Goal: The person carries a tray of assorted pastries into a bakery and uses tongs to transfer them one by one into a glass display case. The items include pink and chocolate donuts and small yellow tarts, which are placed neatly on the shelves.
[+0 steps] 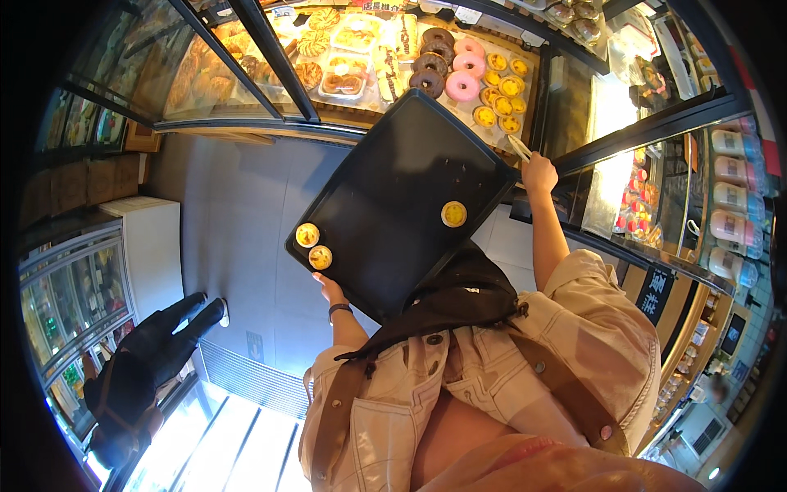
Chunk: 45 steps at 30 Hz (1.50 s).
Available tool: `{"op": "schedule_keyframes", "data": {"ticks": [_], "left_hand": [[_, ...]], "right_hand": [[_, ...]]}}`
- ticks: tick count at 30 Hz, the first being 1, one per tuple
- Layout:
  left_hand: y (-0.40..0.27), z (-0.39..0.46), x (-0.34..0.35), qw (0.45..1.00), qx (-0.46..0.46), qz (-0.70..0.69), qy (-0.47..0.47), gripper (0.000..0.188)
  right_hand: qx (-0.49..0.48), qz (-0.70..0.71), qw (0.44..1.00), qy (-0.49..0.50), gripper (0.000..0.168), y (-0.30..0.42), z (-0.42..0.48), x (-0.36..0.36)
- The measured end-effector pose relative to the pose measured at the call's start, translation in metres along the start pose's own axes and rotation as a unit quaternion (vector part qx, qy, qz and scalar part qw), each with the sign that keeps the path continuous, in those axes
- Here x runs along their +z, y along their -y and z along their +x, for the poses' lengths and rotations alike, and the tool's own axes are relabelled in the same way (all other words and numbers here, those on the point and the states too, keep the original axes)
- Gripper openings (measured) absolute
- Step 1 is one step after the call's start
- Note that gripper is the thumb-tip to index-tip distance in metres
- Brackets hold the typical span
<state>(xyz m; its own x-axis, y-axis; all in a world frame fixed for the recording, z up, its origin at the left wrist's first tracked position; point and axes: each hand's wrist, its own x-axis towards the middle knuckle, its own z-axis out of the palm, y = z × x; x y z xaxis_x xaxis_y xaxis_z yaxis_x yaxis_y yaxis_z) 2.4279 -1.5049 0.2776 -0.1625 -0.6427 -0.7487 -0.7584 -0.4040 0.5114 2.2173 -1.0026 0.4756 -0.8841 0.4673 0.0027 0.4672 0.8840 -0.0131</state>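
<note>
A large black tray [393, 184] is held tilted across the view in front of me. My left hand [331, 290] grips its rim at the lower left. Close to those fingers, two egg tarts [307, 235] [320, 257] sit at the tray's left corner. A third egg tart [454, 214] lies apart, towards the right side. My right hand [540, 175] is closed around pale tongs [519, 147], just beyond the tray's right corner. The tongs point at the bakery display, where several egg tarts [503, 106] stand grouped; nothing shows clearly between their tips.
Beside those tarts are pink donuts [462, 86] and chocolate donuts [427, 83]. Packed pastries [344, 75] sit further left. Dark-framed glass panels [276, 55] border the display. At lower left, a person in dark clothes [129, 375] stands by shelving. Grey floor [240, 221] lies between.
</note>
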Motion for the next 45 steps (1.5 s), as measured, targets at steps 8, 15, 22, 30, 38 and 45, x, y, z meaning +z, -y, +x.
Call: {"op": "schedule_keyframes", "data": {"ticks": [8, 15, 22, 30, 38, 45], "left_hand": [[0.002, 0.000, -0.001, 1.000, -0.003, 0.002, -0.006, 0.104], [-0.001, -0.005, -0.007, 0.996, -0.046, -0.019, 0.073, 0.099], [-0.003, -0.001, -0.005, 0.997, -0.047, -0.012, 0.064, 0.097], [0.006, 0.001, -0.001, 1.000, -0.015, -0.017, 0.016, 0.103], [-0.007, -0.010, -0.004, 0.998, -0.060, -0.011, 0.029, 0.098], [-0.010, -0.020, -0.004, 0.998, -0.058, -0.013, 0.022, 0.105]], "right_hand": [[-0.284, 0.140, 0.947, 0.059, 0.042, -0.007, -0.054, -0.038], [-0.339, 0.032, 0.918, 0.206, 0.056, -0.020, -0.100, -0.025], [-0.305, 0.155, 0.931, 0.130, 0.049, -0.012, -0.107, 0.001], [-0.009, 0.326, 0.942, -0.074, 0.055, 0.016, 0.037, 0.003], [0.121, 0.216, 0.967, -0.060, 0.046, 0.036, 0.195, 0.013], [0.098, 0.403, 0.907, -0.072, 0.059, 0.032, 0.160, 0.042]]}}
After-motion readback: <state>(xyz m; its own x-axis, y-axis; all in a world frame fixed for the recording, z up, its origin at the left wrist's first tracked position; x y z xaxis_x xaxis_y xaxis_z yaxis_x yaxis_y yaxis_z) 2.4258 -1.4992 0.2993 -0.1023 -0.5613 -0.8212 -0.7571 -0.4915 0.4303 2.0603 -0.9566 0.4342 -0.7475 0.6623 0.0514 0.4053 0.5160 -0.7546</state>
